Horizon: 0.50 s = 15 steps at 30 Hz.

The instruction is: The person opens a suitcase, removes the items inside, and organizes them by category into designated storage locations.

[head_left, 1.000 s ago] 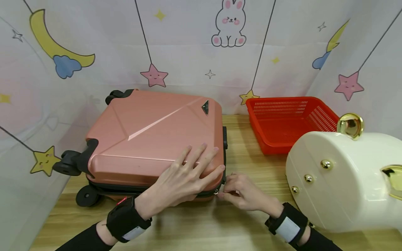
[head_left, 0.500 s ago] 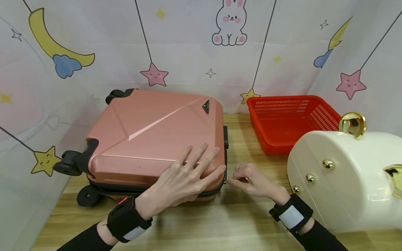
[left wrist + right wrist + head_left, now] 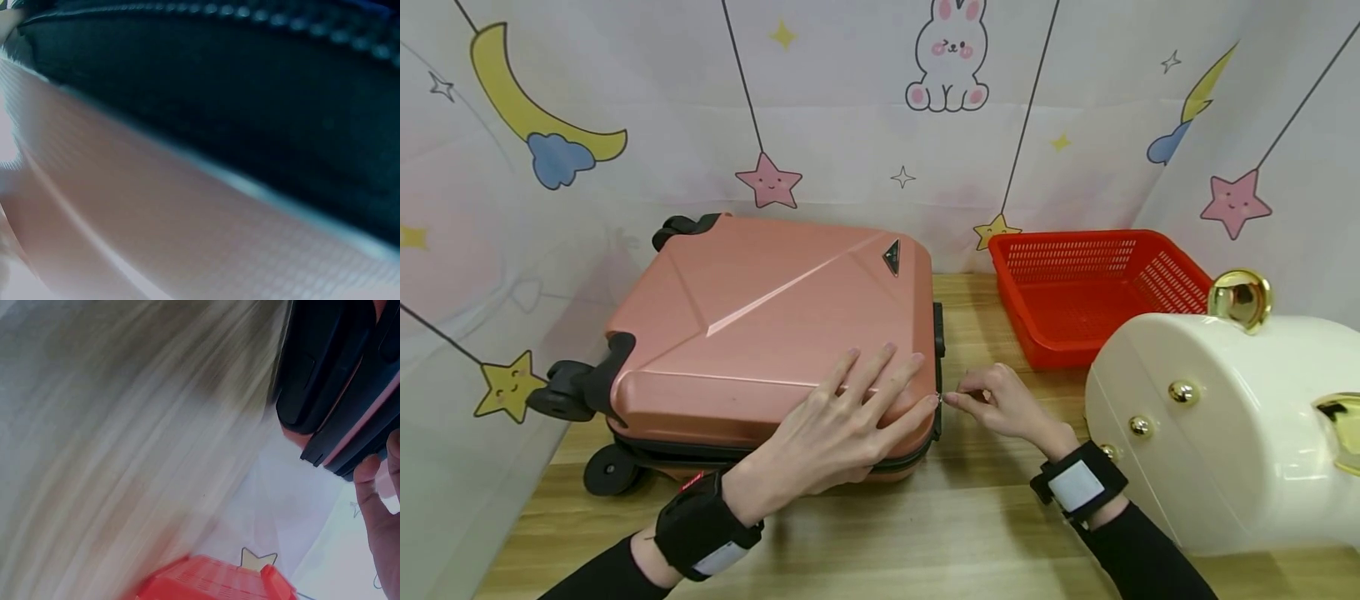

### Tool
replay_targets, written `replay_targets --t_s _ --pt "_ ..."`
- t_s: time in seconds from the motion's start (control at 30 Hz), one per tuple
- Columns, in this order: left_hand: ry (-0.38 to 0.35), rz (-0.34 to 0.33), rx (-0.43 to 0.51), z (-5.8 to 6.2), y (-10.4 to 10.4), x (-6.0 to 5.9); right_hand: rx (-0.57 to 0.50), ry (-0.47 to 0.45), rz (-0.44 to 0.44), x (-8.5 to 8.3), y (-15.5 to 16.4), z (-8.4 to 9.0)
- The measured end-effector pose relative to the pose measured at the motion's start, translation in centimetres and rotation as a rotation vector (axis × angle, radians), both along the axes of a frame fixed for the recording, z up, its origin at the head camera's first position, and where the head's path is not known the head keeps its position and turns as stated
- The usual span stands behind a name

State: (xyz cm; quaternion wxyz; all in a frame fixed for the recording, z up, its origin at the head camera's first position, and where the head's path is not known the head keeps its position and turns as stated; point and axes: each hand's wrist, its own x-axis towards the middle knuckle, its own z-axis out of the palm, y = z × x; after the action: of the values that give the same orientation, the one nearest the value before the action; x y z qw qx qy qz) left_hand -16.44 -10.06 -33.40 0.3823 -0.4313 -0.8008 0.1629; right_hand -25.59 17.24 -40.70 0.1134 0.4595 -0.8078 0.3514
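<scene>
A pink hard-shell suitcase (image 3: 767, 325) is laid flat on the wooden table (image 3: 925, 533), its black wheels (image 3: 606, 468) turned toward the left and toward the patterned backdrop (image 3: 850, 108). The left hand (image 3: 838, 429) is spread flat on the near right corner of the lid, with the fingers straight and apart, pressing down. The right hand (image 3: 1000, 404) is held just beside the suitcase's right edge, where a small metal zipper pull (image 3: 938, 400) is pinched between thumb and forefinger at the black zipper band (image 3: 937, 367). In the left wrist view, only a blurred stretch of the pink shell and the dark zipper band (image 3: 250, 94) can be made out. In the right wrist view, the black side handle (image 3: 312, 381) of the suitcase is seen close to the fingertips (image 3: 375, 506).

To the right, near the right forearm, a large cream-white rounded case (image 3: 1217, 425) with gold studs and a gold knob is placed on the table. Behind it, against the backdrop, a red plastic basket (image 3: 1090, 287) is set, well apart from the suitcase. The strip of table between suitcase and cream case is occupied by the right hand.
</scene>
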Motion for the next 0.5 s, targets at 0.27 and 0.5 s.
replay_targets --t_s 0.27,0.5 --pt "0.005 0.000 0.000 0.0 0.1 0.0 -0.056 -0.002 -0.017 -0.3 -0.1 -0.5" --pt "0.000 -0.004 0.001 0.0 0.0 0.0 0.022 0.060 -0.055 1.1 -0.8 -0.1"
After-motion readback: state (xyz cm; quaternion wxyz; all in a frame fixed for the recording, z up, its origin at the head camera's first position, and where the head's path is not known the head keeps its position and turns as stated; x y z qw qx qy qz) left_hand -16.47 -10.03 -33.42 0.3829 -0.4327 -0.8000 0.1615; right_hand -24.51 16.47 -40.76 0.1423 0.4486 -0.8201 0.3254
